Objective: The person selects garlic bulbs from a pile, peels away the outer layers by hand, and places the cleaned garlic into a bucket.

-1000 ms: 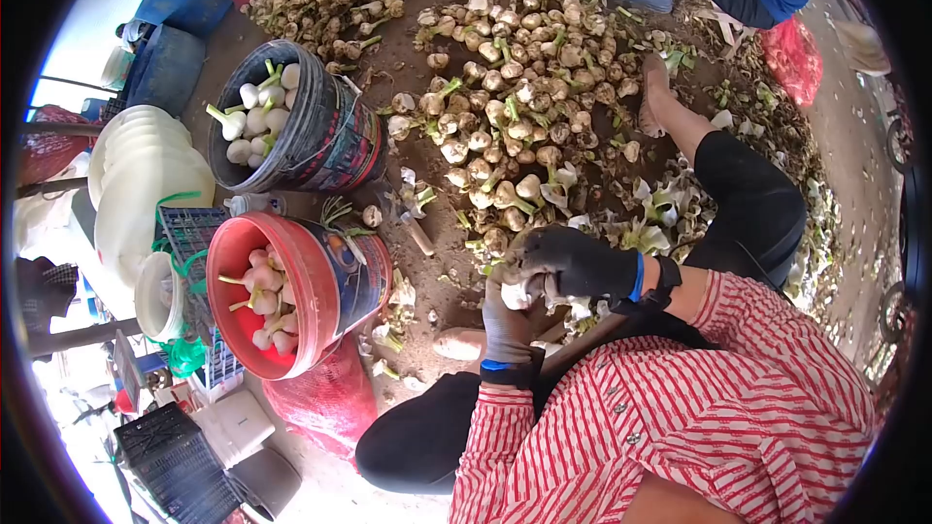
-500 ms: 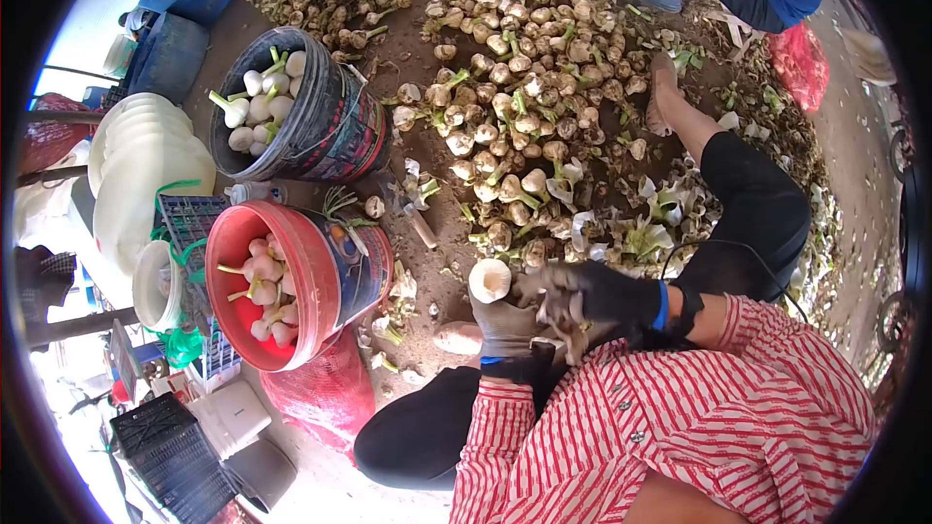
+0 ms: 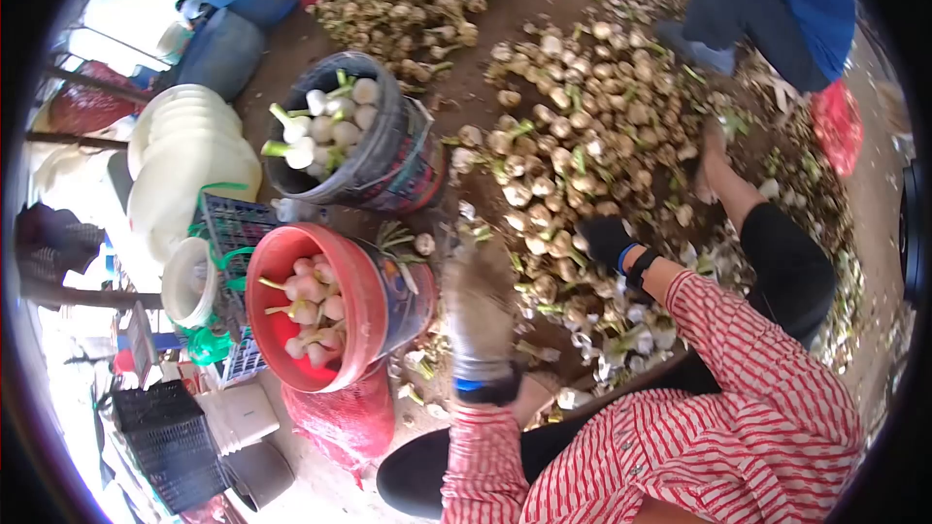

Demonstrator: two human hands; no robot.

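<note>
My left hand point(image 3: 480, 306), in a pale, dirty work glove, is smeared by motion beside the red bucket point(image 3: 277, 364). Its fingers are too blurred to show whether anything is in them. Reaching over the near side of the heap of unpeeled garlic bulbs point(image 3: 573, 150) is my right hand point(image 3: 604, 241), in a dark glove. Its fingertips are at the bulbs, but their grip is not visible. Pinkish-white cleaned garlic bulbs point(image 3: 305, 289) with short green stems lie in the red bucket. White cleaned bulbs point(image 3: 335, 126) fill part of the black bucket point(image 3: 388, 141) behind it.
Another garlic heap point(image 3: 388, 5) lies farther back. A person in dark trousers point(image 3: 728, 10) is at the upper right, near a red mesh bag point(image 3: 837, 126). Beside the buckets are a red mesh sack point(image 3: 340, 427), stacked pale tubs point(image 3: 194, 160) and a black crate point(image 3: 160, 437).
My hands were together, the left with a white trimmed bulb. Now the right has gone forward to the heap and the left has moved slightly left. The whole view has shifted.
</note>
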